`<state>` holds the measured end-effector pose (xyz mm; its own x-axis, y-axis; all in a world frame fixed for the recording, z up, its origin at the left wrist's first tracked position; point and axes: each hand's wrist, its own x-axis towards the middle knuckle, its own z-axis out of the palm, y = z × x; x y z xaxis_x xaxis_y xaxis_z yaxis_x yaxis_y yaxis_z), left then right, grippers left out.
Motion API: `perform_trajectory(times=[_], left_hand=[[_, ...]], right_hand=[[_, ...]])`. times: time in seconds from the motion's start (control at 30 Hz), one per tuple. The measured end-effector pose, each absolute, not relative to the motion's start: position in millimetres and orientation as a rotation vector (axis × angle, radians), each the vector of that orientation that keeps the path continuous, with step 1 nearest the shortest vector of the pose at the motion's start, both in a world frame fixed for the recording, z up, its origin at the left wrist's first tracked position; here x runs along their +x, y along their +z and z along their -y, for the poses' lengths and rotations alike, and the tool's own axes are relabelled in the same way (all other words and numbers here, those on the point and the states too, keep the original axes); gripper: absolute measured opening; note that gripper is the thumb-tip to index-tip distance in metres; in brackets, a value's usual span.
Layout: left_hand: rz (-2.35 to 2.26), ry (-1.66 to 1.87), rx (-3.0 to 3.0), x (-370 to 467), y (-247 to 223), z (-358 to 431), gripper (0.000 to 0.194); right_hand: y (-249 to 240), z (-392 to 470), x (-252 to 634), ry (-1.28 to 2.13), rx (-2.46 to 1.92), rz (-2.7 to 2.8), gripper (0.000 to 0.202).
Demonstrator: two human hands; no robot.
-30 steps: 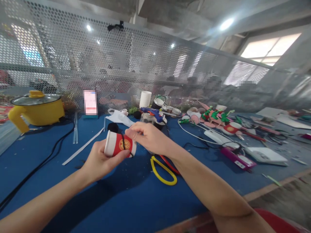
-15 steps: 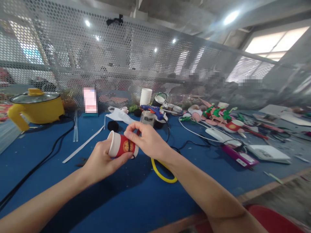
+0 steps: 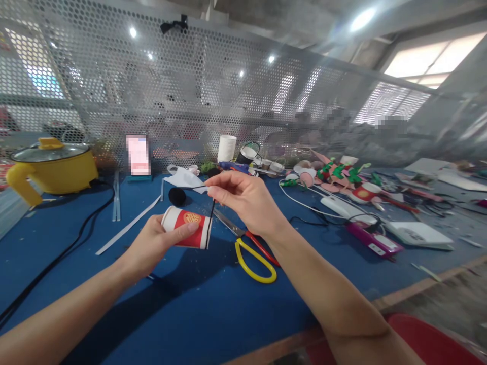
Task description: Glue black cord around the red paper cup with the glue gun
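Note:
A red and white paper cup (image 3: pixel 194 236) lies sideways in my left hand (image 3: pixel 158 238), its open rim facing left and my thumb across its printed side. My right hand (image 3: pixel 241 197) pinches a black cord (image 3: pixel 212 210) above the cup's base. That cord runs down along the base end of the cup, and another stretch leads left toward a round black ball (image 3: pixel 177 196) on the table. Scissors (image 3: pixel 255 258) with one yellow and one red handle lie under my right wrist, partly hidden by it.
A yellow pot (image 3: pixel 57 167) stands at the left, near a phone (image 3: pixel 138 154). Behind my hands are stacked white cups (image 3: pixel 227 148) and a blue glue gun (image 3: pixel 234 166). Craft pieces, a white power strip (image 3: pixel 348 211) and a purple box (image 3: pixel 375 240) lie at the right.
My right hand has moved up and right from the cup, drawing the cord out. The cup has turned in my left hand and sits slightly further left. More of the scissors shows.

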<state>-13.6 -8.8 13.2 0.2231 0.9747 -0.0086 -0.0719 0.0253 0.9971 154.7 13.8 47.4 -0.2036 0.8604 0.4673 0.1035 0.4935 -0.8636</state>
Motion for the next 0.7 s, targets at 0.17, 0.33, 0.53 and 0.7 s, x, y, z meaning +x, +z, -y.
perform_trajectory(times=[0.17, 0.33, 0.53, 0.7], left_hand=[[-1.007, 1.057, 1.223, -13.6, 14.4, 9.7, 0.015], [-1.032, 1.078, 1.239, -14.1, 14.1, 9.0, 0.018], [-1.011, 1.086, 1.262, -15.2, 12.6, 8.9, 0.017], [-0.991, 1.108, 1.289, -17.5, 9.1, 8.3, 0.015]], right_hand=[[47.1, -18.1, 156.0, 0.817, -0.893, 1.614, 0.008], [45.6, -22.2, 155.3, 0.783, -0.926, 1.613, 0.005], [39.8, -27.3, 154.9, 0.792, -0.888, 1.614, 0.006], [38.8, -28.1, 154.1, 0.818, -0.924, 1.627, 0.005]])
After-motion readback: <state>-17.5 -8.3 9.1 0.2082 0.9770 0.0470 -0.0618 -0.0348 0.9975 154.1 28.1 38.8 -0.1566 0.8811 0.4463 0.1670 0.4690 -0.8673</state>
